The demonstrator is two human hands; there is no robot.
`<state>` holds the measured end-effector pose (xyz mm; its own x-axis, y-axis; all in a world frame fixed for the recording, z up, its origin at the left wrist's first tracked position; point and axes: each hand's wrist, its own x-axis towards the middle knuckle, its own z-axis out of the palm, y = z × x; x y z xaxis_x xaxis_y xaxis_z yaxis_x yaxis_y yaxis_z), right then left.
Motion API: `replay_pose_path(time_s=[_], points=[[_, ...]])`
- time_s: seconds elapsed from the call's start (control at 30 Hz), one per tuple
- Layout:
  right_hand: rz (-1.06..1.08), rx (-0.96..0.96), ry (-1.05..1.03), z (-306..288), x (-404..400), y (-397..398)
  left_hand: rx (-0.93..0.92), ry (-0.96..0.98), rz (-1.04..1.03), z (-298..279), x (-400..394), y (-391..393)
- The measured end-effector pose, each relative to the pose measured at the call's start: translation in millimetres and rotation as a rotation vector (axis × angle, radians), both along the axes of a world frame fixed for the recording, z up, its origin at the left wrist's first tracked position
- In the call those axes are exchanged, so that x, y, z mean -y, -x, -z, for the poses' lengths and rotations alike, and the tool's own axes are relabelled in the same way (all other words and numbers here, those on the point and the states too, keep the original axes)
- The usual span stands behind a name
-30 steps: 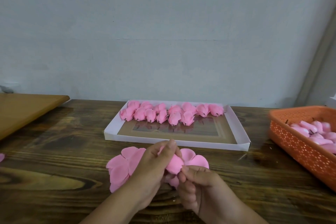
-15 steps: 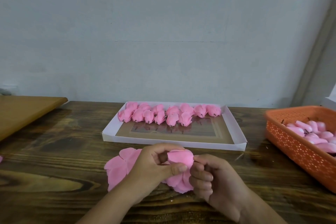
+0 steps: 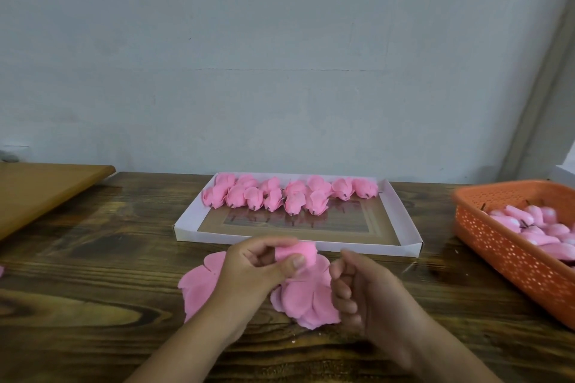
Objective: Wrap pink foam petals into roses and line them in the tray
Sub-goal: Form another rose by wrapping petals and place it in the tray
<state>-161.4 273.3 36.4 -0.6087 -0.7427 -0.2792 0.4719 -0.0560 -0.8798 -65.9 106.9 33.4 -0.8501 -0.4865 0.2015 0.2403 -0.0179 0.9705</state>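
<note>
My left hand (image 3: 258,270) pinches a partly wrapped pink foam rose (image 3: 298,253) between thumb and fingers, just in front of the tray. Its loose outer petals (image 3: 306,298) hang below and spread on the table. My right hand (image 3: 357,286) sits just right of the rose with fingers curled, apart from the bud; I cannot see anything in it. A flat stack of pink petals (image 3: 199,286) lies under my left wrist. The white tray (image 3: 401,221) holds several finished roses (image 3: 289,194) lined along its far side.
An orange perforated basket (image 3: 504,255) with several pink buds stands at the right. A lighter wooden board (image 3: 40,190) lies at the far left. A pink scrap (image 3: 1,270) peeks in at the left edge. The wall rises directly behind the dark wooden table (image 3: 93,305).
My right hand has let go of the rose and drawn slightly right. My left hand now holds the bud alone and has lifted it a little toward the tray.
</note>
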Motion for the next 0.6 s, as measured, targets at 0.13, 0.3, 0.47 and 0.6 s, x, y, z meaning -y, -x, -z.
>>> replay_pose_path(time_s=[0.13, 0.3, 0.47, 0.6], points=[[0.343, -0.693, -0.399, 15.6, -5.1, 13.3, -0.016, -0.209, -0.050, -1.4, 6.3, 4.6], [0.292, -1.161, -0.700, 34.0, -5.6, 22.4, -0.007, -0.342, 0.000, 1.0, 5.6, 6.3], [0.283, -1.251, -0.711, 36.4, -6.2, 19.1, 0.012, -0.318, 0.029, 4.2, 6.0, 5.8], [0.316, -1.308, -0.709, 31.2, -4.7, 12.4, 0.022, -0.308, 0.033, 5.1, 6.9, 5.1]])
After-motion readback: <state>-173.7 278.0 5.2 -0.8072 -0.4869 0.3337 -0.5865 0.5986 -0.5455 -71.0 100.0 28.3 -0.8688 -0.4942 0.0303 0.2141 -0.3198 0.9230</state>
